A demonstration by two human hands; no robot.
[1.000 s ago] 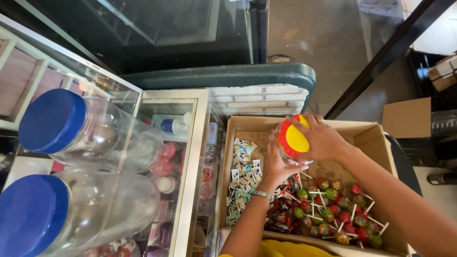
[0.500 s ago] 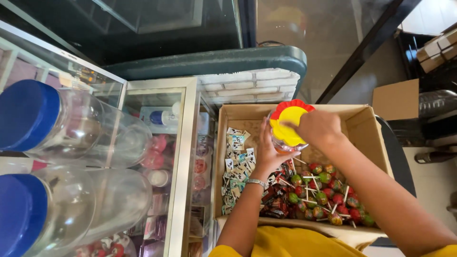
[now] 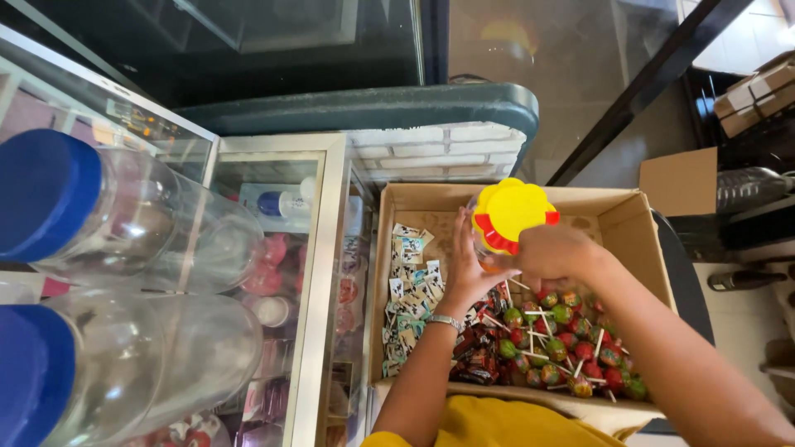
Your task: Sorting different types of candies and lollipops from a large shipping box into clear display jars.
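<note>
Yellow-lidded jar (image 3: 507,217) held above cardboard box (image 3: 629,222), over lollipops (image 3: 571,343). Left hand (image 3: 468,273) cupping its side; right hand (image 3: 559,252) clamped at lid. Possible slip if lid loosens, spilling onto sachets (image 3: 407,290).

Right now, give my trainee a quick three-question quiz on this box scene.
1. True or false: both hands are on the yellow-lidded jar.
2. What lies in the cardboard box nearest the person? A) lollipops B) bottles C) coins
3. What colour are the caps of the two big clear jars lying on the glass counter?

Key: 1. True: left hand cups its side, right hand is by the lid. 2. A, lollipops. 3. Blue.
</note>
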